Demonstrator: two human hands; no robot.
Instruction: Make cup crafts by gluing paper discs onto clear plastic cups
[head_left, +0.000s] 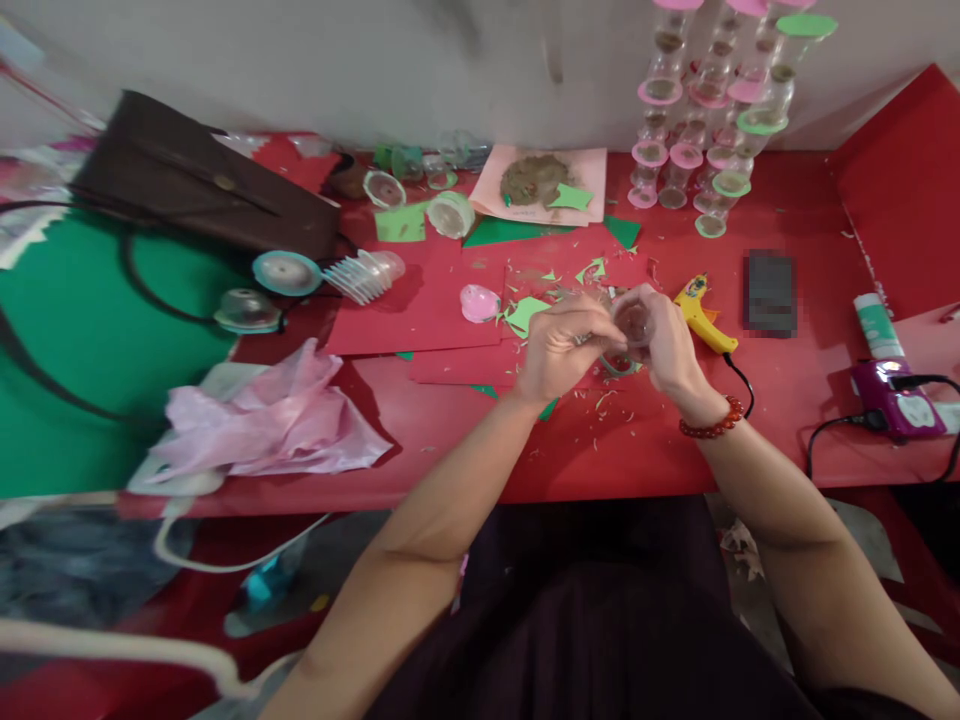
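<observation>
Over the middle of the red table, my right hand [670,345] is wrapped round a clear plastic cup [636,322], with a red bead bracelet at that wrist. My left hand [568,345] is pinched at the cup's left side; whatever lies between its fingertips is too small to make out. Beneath the hands sits a green-rimmed clear piece [619,364], partly hidden. Green paper scraps [526,314] and thin trimmings surround them, and a pink round piece [480,303] lies to the left. A yellow glue gun [705,315] rests just right of my right hand.
Stacked clear cups with pink and green discs [686,155] stand at the back right. A sheet with brown sand [536,182] lies at the back. Left are a dark bag [202,185], nested cups [365,275] and pink plastic [270,420]. A purple power box [896,400] is far right.
</observation>
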